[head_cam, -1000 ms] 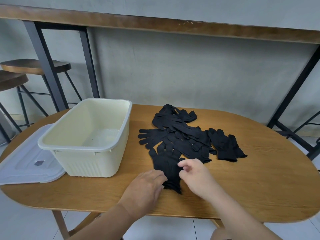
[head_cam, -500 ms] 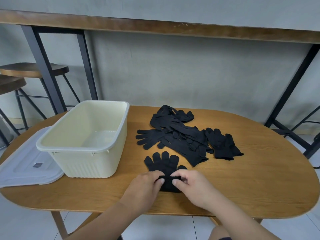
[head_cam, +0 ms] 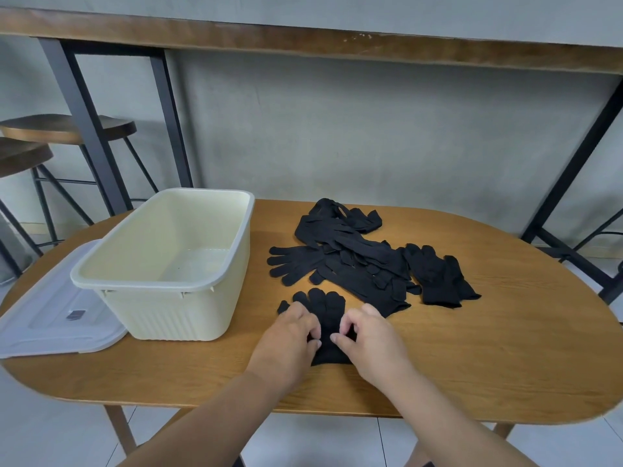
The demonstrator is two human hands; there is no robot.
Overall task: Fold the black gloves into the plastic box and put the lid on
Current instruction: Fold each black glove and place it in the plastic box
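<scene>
At the near edge of the table, one black glove lies flat, its long axis running away from the person: fingertips point to the far side, cuff toward the body. Both hands bear on its middle. The left hand covers the glove's left half, the right hand the right half, and each has its fingers curled down onto the cloth, apparently pinching it (the exact grip is hidden under the knuckles). The two hands are equally near; neither has the advantage.

The fold, in my judgement, turns on that axis: the cuff end sits under and just behind the hands, the fingertips just beyond them, so one end must be brought over the other along the line of sight.

The plastic box stands to the left of the hands, nearer the left one, open and with no glove inside that can be seen. Its lid lies flat further left, partly tucked behind the box. The pile of gloves rests beyond the hands, slightly right, apart from the single glove. None is packed yet.
</scene>
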